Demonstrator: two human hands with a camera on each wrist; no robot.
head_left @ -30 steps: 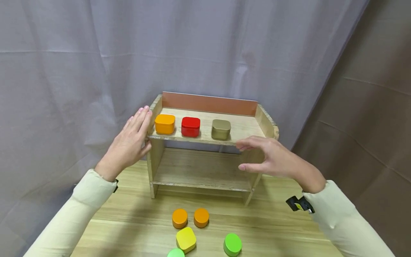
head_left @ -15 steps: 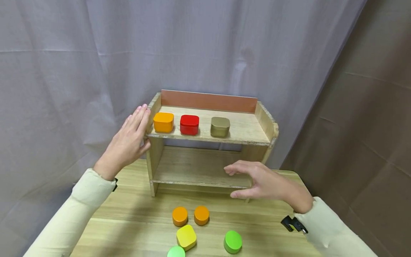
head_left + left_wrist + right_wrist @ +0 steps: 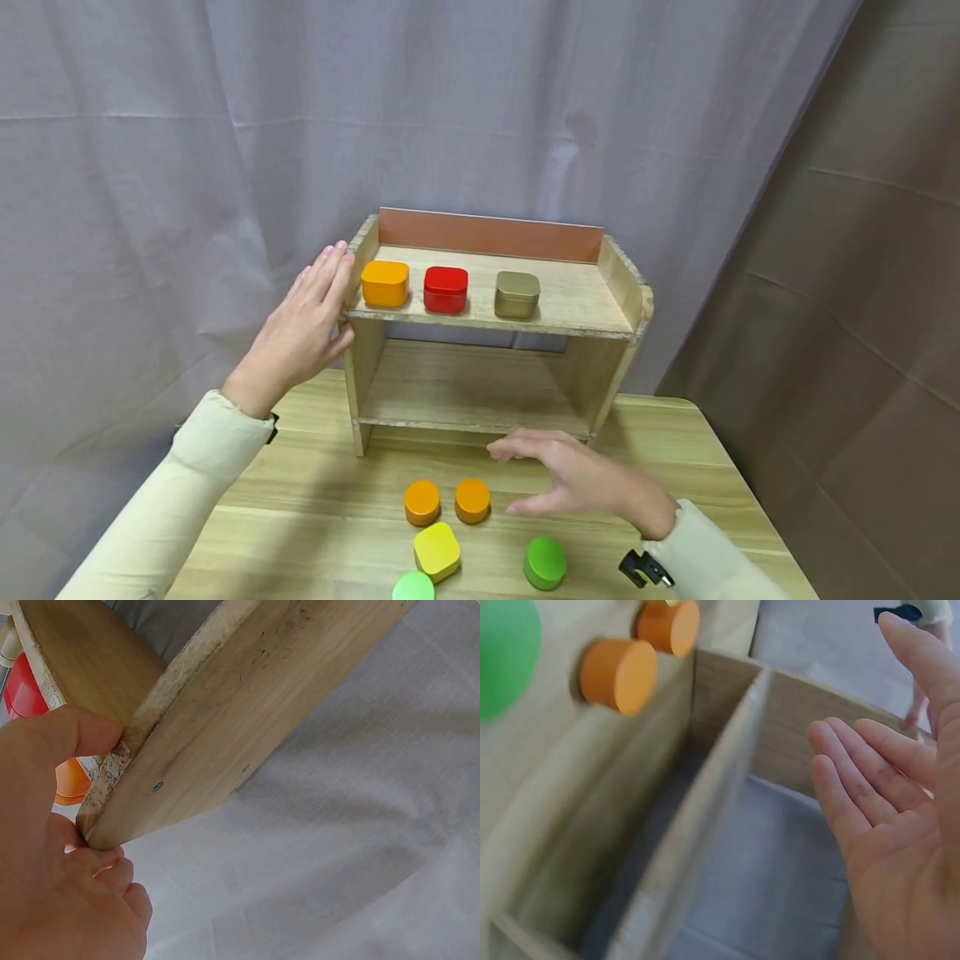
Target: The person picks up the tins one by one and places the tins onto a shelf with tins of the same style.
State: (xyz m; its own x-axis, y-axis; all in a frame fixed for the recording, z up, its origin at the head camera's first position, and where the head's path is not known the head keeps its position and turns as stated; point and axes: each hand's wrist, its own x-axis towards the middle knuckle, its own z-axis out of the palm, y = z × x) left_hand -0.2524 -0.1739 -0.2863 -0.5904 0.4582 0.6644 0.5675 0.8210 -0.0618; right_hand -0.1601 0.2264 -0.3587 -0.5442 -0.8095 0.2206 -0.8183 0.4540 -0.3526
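My left hand (image 3: 303, 321) holds the upper left side panel of a small wooden shelf (image 3: 465, 427). In the left wrist view its thumb (image 3: 94, 733) lies on the panel's front edge, with the other fingers around the corner. On the top board stand an orange square tin (image 3: 386, 285), a red one (image 3: 446, 292) and an olive one (image 3: 517, 297). Nothing is in my right hand (image 3: 577, 479), which hovers before the shelf, thumb and fingers spread apart. Just below it on the table is a green round tin (image 3: 545, 564); two orange round tins (image 3: 422, 503) sit to its left.
A yellow square tin (image 3: 437, 551) and a light green round lid (image 3: 413, 587) lie near the front of the wooden table (image 3: 285, 533). Grey curtains (image 3: 480, 100) hang behind the shelf and along the right. The lower shelf board (image 3: 465, 387) shows bare wood.
My right hand has come down and to the left, from beside the top board's front right edge to above the table. My left hand stays on the side panel. The tins have not moved.
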